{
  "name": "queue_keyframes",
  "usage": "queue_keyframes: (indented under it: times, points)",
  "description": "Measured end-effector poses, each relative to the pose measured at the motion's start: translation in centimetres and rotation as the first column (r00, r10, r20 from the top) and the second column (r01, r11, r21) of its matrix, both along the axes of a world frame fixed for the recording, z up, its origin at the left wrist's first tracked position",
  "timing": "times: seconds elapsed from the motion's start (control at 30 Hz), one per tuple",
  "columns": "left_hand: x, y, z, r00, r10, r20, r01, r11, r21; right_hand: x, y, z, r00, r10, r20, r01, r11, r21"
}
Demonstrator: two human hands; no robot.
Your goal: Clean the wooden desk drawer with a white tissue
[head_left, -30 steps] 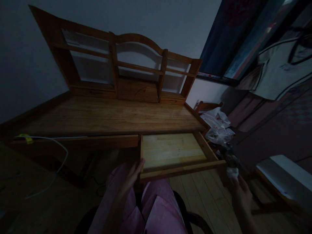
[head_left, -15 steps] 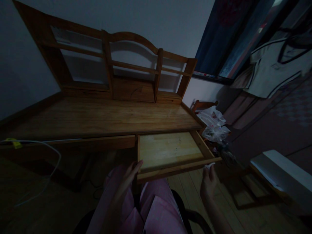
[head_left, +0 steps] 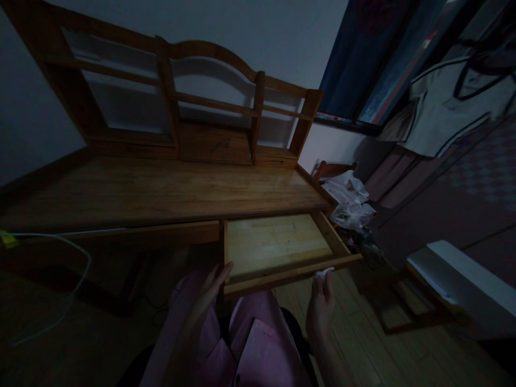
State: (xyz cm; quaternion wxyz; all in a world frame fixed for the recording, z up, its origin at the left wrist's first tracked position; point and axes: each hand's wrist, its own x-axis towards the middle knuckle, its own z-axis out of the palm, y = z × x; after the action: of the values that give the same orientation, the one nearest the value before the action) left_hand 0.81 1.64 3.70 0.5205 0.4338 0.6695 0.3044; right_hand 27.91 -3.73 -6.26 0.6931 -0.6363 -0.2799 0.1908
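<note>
A wooden drawer (head_left: 282, 244) is pulled out from under the desk, its pale floor bare apart from a few small dark marks. My left hand (head_left: 213, 285) grips the drawer's left side at the front corner, thumb near the rim and other fingers partly hidden. In my right hand (head_left: 320, 309) a small crumpled white cloth or tissue (head_left: 324, 273) is pinched between the fingers. It lies against or just before the drawer's front board, right of the middle; the dim light hides whether they touch.
Behind the drawer is the wooden desktop (head_left: 193, 188) with a shelf unit (head_left: 215, 145) at its back. Plastic bags (head_left: 349, 196) are piled at the right. A white box-like object (head_left: 463, 274) rests on a wooden stool. A pale cable (head_left: 86, 263) hangs at left.
My right hand has slid left along the drawer's front with the white cloth or tissue, away from the right corner. My left hand stays at the left corner. The view has shifted slightly.
</note>
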Motion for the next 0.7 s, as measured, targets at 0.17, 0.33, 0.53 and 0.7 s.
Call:
queue_keyframes:
  times: [0.17,0.33,0.53,0.7]
  points:
    - [0.0,-0.4,-0.4,0.999,-0.009,-0.045,0.013,0.997,0.080,-2.3,-0.7,0.7,0.999,0.007,-0.038,-0.009,0.999,-0.043]
    - [-0.2,-0.4,-0.7,0.994,-0.056,-0.089,0.064,0.994,0.088,-4.7,-1.4,0.9,1.000,0.028,-0.004,-0.028,0.996,-0.081]
    - [-0.4,0.1,-1.7,0.998,-0.044,-0.054,0.049,0.995,0.086,-6.5,-1.8,0.2,0.978,0.063,0.197,-0.049,0.996,-0.075]
    - [0.4,0.5,-0.8,0.997,0.006,-0.073,0.004,0.990,0.143,-8.4,-2.4,-1.2,0.900,0.154,0.407,-0.147,0.988,-0.048]
